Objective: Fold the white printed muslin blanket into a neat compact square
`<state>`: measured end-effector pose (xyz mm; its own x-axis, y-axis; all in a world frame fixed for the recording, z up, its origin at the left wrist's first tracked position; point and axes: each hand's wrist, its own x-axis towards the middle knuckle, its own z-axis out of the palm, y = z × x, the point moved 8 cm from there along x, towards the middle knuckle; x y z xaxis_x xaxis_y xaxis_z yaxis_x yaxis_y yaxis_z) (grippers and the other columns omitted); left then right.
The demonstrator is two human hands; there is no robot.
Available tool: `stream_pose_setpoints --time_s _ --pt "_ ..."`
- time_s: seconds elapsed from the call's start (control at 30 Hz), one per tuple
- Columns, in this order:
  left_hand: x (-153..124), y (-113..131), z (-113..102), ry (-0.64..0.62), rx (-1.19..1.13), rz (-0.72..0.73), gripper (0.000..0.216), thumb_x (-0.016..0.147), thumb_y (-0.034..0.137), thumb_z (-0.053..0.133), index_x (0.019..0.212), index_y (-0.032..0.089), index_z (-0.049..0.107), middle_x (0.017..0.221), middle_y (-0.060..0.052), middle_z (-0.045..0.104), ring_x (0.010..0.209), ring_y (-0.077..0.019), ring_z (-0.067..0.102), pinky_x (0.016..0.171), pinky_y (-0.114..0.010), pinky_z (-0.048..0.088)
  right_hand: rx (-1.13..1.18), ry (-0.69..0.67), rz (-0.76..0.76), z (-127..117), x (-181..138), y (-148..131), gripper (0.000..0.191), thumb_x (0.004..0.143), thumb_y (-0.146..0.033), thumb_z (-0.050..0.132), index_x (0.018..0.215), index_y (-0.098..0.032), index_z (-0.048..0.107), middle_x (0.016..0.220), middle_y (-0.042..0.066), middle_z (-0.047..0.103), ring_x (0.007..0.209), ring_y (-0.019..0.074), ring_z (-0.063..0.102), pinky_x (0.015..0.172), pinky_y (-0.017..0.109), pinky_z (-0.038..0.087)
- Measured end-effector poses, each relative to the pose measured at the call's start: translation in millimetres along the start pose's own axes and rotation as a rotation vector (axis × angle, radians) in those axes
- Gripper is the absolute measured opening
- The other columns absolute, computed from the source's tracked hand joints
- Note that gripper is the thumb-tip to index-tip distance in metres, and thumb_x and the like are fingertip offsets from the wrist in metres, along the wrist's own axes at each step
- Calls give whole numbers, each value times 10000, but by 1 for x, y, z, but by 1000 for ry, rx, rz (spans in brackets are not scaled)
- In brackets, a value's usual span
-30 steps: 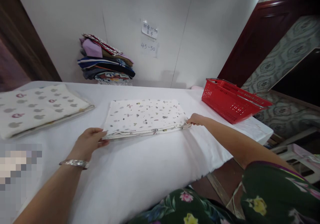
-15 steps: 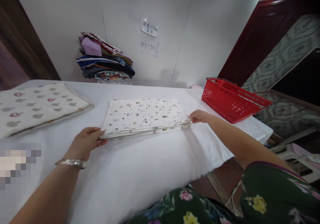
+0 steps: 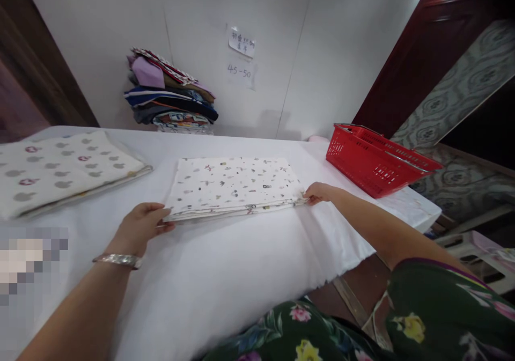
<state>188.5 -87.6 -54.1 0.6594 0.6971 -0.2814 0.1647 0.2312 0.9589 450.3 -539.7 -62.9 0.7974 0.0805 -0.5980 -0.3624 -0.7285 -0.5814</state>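
A white cloth with small printed figures lies folded in several layers on the white-covered table. My left hand pinches its near left corner, thumb on top and fingers underneath. At the near right corner, my right hand is closed on the layered edge. The near edge between both hands looks slightly raised, its layers showing.
To the left lies another folded cloth with grey apple-like prints. A pile of folded fabrics stands against the wall at the back. On the right is a red basket with metal handles, close to the table's edge.
My right hand has come down slightly with the cloth's near right corner, and the layers there lie closer together. My left hand keeps its pinch almost in place.
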Motion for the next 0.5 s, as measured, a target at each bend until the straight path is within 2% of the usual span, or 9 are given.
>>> stream_pose_setpoints --time_s 0.17,0.37,0.5 --pt "1 -1 -1 4 3 0 321 456 181 689 724 147 516 585 55 545 491 -107 563 450 -245 550 -70 60 -6 -3 3 -4 167 681 -124 718 672 -115 551 486 -9 557 455 107 552 504 211 506" --pt "-1 -1 -1 -6 24 -20 290 510 168 690 739 147 514 567 51 533 493 -107 563 475 -249 553 -165 116 -18 -23 6 -16 190 646 -189 746 651 -115 572 467 9 560 417 89 516 382 159 359" --pt "-4 -3 1 -15 32 -64 291 529 159 690 758 144 511 565 49 540 490 -113 575 487 -252 557 -175 96 -61 -25 4 -17 169 642 -180 732 667 -125 574 483 10 571 411 94 516 398 173 384"
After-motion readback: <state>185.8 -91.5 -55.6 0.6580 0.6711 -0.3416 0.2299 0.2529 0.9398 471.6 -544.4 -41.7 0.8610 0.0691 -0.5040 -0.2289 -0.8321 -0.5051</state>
